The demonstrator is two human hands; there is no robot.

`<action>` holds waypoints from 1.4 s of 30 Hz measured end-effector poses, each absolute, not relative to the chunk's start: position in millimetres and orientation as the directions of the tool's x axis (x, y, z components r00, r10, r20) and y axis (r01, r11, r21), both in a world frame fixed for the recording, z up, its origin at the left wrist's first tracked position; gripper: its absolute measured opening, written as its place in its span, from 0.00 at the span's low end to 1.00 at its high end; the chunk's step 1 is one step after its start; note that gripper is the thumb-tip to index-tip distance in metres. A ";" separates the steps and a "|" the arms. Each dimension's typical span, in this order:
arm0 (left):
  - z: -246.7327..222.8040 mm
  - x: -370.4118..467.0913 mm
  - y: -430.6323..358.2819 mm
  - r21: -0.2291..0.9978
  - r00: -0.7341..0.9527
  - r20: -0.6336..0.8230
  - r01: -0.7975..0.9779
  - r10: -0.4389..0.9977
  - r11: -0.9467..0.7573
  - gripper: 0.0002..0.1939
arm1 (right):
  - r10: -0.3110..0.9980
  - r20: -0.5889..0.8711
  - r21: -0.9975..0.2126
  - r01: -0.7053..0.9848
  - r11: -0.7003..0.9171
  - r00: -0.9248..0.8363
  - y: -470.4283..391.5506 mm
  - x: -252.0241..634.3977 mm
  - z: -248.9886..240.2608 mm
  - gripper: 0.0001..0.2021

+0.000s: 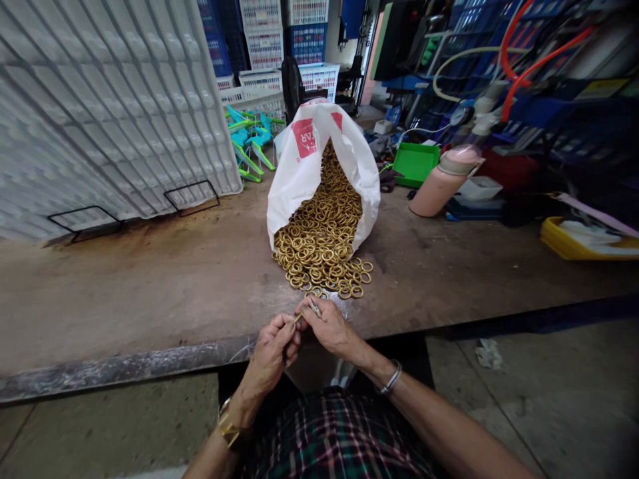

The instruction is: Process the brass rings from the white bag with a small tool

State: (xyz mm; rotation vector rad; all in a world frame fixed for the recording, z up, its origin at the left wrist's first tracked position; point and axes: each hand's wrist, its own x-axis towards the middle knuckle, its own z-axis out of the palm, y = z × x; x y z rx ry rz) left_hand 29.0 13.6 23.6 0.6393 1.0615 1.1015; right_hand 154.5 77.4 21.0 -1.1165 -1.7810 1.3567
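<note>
A heap of brass-coloured rings (319, 246) spills from the mouth of a white plastic bag (294, 179) onto the workbench (190, 293). In front of the heap, at the bench's near edge, both hands meet. My left hand (272, 349), wearing a gold watch, pinches a brass ring (298, 318) seen nearly edge-on. My right hand (327, 326) is closed around a small silvery tool (315, 307), its kind mostly hidden by the fingers. Its fingertips are at the ring. Below the hands, partly covered by them, is a greyish surface (312, 366) at my lap.
White ribbed panels (114, 100) stand on wire holders at the left. Behind the bag lie green and blue plastic clips (252, 143). To the right are a pink bottle (439, 186), a green tray (416, 164) and a yellow tray (564, 243). Stacked crates (307, 43) fill the back.
</note>
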 end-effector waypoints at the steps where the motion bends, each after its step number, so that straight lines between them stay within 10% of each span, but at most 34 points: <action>1: 23.7 29.5 13.7 0.847 0.063 -0.364 -0.391 0.929 0.359 0.15 | 0.903 0.000 -0.941 0.306 0.146 -0.431 76.8 155.7 21.6 0.08; 7: 21.4 32.7 12.7 0.879 -0.003 -0.341 -0.355 0.940 0.318 0.14 | 0.819 0.018 -0.592 0.654 0.472 -0.574 66.7 163.6 26.6 0.11; 17: 19.1 32.8 8.4 0.924 -0.047 -0.318 -0.241 0.947 0.298 0.16 | 0.804 -0.194 -0.359 0.804 0.475 -0.562 61.5 156.4 34.5 0.13; 28: 28.1 32.5 3.4 0.760 0.036 -0.391 -0.551 0.920 0.345 0.13 | 0.952 0.052 -0.374 0.878 0.299 -0.302 87.6 166.3 17.0 0.10; 42: 29.2 24.6 15.9 0.548 0.042 -0.514 -0.753 0.857 0.365 0.12 | 0.958 0.016 -0.297 0.913 0.279 -0.287 91.4 162.1 17.1 0.10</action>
